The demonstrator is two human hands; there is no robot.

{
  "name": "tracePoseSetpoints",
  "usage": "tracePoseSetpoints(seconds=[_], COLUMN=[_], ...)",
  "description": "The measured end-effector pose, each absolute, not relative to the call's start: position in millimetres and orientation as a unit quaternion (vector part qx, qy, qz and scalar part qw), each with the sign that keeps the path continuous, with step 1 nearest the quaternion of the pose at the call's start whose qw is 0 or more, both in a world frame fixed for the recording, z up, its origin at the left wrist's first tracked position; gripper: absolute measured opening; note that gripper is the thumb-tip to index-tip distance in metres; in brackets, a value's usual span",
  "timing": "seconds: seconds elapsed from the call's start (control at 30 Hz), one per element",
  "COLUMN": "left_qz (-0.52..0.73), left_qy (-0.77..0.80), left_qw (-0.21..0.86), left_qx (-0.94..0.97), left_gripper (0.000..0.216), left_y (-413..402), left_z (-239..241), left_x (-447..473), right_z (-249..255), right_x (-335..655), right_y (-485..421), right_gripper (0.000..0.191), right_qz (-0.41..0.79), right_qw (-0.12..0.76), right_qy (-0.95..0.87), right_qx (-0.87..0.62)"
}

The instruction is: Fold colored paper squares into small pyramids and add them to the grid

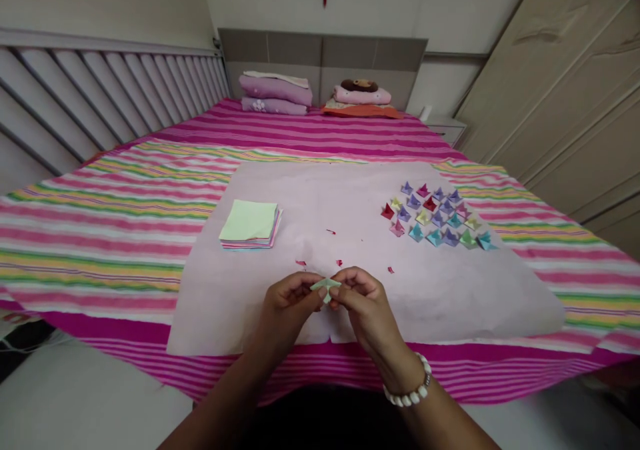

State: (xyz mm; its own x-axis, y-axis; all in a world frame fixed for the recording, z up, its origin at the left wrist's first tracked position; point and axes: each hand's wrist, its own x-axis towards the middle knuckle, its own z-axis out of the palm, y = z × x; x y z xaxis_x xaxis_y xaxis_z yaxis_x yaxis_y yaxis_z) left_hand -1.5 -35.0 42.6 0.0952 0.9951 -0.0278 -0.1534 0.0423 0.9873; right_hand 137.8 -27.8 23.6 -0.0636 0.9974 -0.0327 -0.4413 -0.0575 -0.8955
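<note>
Fingers (314, 298): thumbs and fingertips of both sides closed in a pinch on one small folded paper (327, 282); thumbs on its near face.
Left hand (287, 301): grips the left end of the folded paper, above the near part of the large sheet (425, 303).
Right hand (367, 298): grips the right end; white beaded bracelet (419, 389) on the wrist, just past the near edge of the large sheet.
Folded paper: pale green, creased, pointed at the sides; over the near middle of the large sheet. Contact with the sheet below: cannot tell.
Paper stack (249, 220): squares in several colours, pale green on top, edges slightly uneven; on the left part of the large sheet.
Folded pieces (437, 219): many, small and pointed, in loose rows; purple, red, pink, yellow, green, blue; on the far right part of the large sheet.
Red scraps (339, 263): a few, spread apart, around the middle of the large sheet, beyond the hands.
Bedspread (125, 230): striped pink, yellow, green and white; under and around the large sheet.
Folded bedding (275, 90): purple pile, well beyond the large sheet, against the headboard (370, 53).
</note>
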Motion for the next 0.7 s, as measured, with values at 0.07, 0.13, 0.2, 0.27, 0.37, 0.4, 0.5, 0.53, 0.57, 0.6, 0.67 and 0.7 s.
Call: tracePoseSetpoints(seconds=[0.07,0.13,0.2,0.27,0.37,0.4,0.5,0.53,0.57,0.6,0.67,0.7], left_qz=[0.507,0.513,0.516,0.514,0.514,0.516,0.516,0.514,0.511,0.506,0.495,0.49], left_qy=[0.433,0.423,0.413,0.405,0.395,0.391,0.382,0.383,0.387,0.393,0.406,0.412], left_qw=[0.583,0.591,0.597,0.601,0.597,0.592,0.569,0.563,0.558,0.557,0.564,0.569], left_qx=[0.464,0.456,0.455,0.459,0.473,0.481,0.513,0.522,0.527,0.528,0.521,0.516], left_gripper=[0.01,0.01,0.009,0.008,0.007,0.007,0.01,0.01,0.009,0.009,0.009,0.01], left_y=[-34.3,-33.6,-32.9,-31.9,-30.3,-30.0,-30.1,-30.3,-30.6,-30.8,-31.0,-30.9], left_z=[39.0,35.2,31.9,29.5,28.1,28.4,32.2,33.9,35.6,36.9,38.4,38.6], left_x=[-3.2,-4.8,-6.0,-6.8,-8.2,-8.8,-10.3,-10.5,-10.5,-10.3,-9.4,-8.8], right_z=[25.4,26.6,27.4,28.0,28.3,28.0,25.6,24.3,22.8,21.2,18.3,17.2], right_x=[137.5,137.4,137.6,137.9,138.2,138.3,138.4,138.3,138.2,138.0,138.0,138.2], right_y=[-27.9,-27.9,-27.7,-27.3,-26.3,-25.9,-25.0,-24.8,-24.5,-24.3,-24.0,-24.0], right_gripper=[0.009,0.008,0.007,0.008,0.008,0.008,0.01,0.011,0.011,0.012,0.013,0.013], right_qz=[0.641,0.653,0.658,0.658,0.661,0.663,0.668,0.667,0.665,0.66,0.649,0.645], right_qw=[0.572,0.566,0.565,0.568,0.572,0.573,0.575,0.576,0.577,0.578,0.58,0.579], right_qy=[-0.361,-0.35,-0.345,-0.345,-0.344,-0.342,-0.338,-0.34,-0.344,-0.351,-0.367,-0.375], right_qx=[-0.363,-0.361,-0.359,-0.355,-0.342,-0.339,-0.329,-0.328,-0.327,-0.327,-0.328,-0.329])
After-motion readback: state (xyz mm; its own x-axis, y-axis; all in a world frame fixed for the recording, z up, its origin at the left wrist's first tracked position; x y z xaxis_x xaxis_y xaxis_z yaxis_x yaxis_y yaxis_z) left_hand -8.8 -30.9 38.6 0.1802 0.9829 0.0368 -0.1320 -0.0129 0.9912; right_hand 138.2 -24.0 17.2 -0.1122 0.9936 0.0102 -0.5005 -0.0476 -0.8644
